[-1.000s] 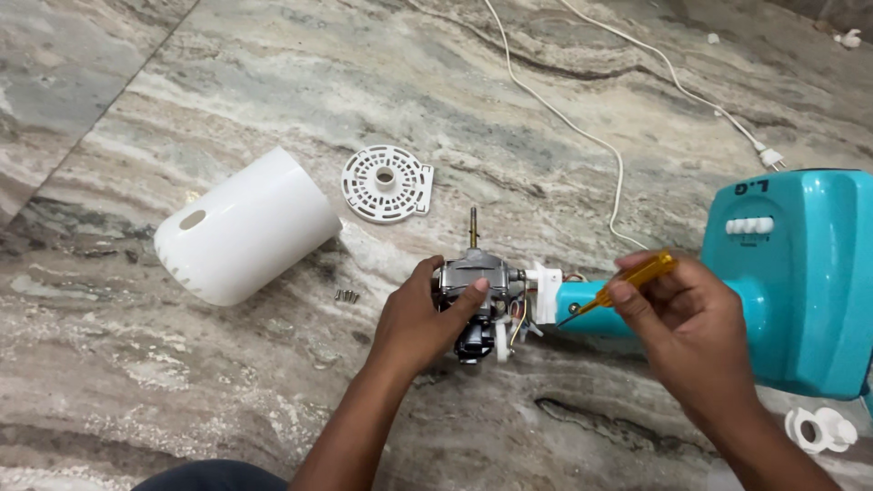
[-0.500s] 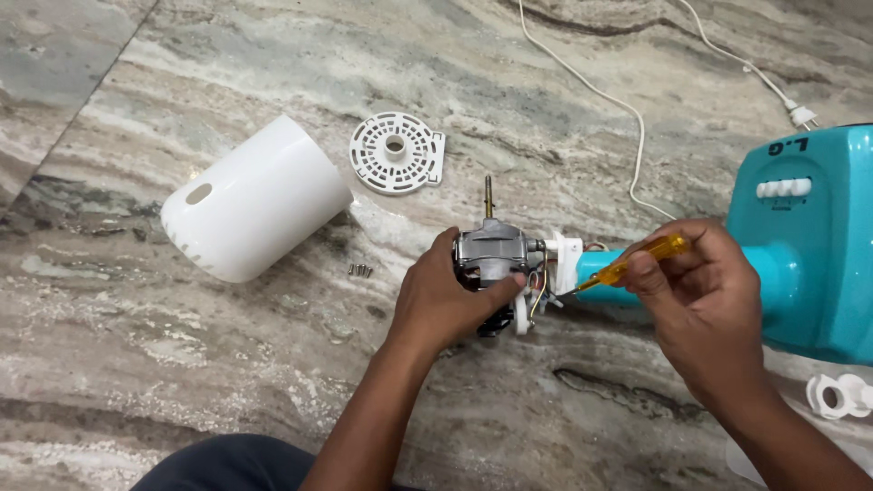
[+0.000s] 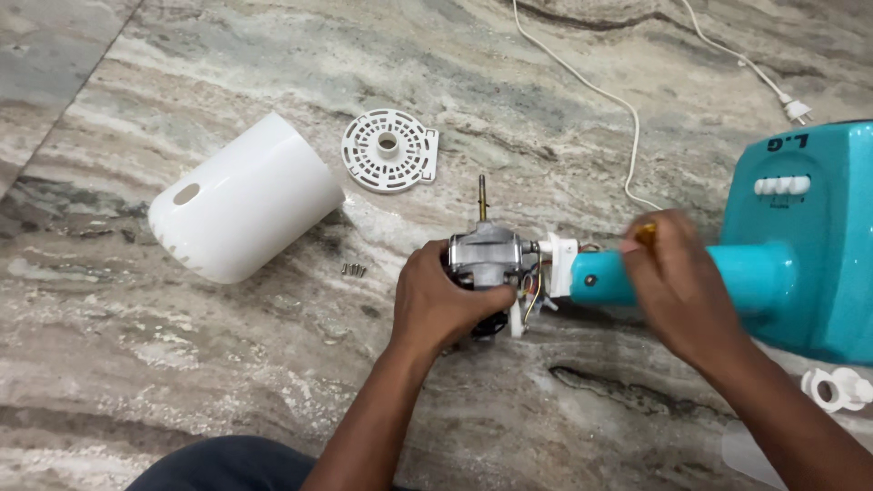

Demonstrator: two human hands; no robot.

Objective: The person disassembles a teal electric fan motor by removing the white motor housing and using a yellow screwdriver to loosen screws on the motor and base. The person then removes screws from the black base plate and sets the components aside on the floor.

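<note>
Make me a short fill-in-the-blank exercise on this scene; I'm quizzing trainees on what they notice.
1. The left hand grips the bare metal ____ of the fan.
2. The fan's neck and base are coloured ____.
3. The round white grille plate lies flat on the ____ floor.
4. Beside the white cover lie small ____.

Missing words: motor; turquoise; stone; screws

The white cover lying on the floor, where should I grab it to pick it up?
Take the white cover by its wide open rim, at the right end near the screws. It lies on its side, and its body looks too broad and smooth for one hand to wrap. Coming from the right, fingers could probably hook inside the opening with the thumb outside. The rounded closed end offers only a small hole.
</note>
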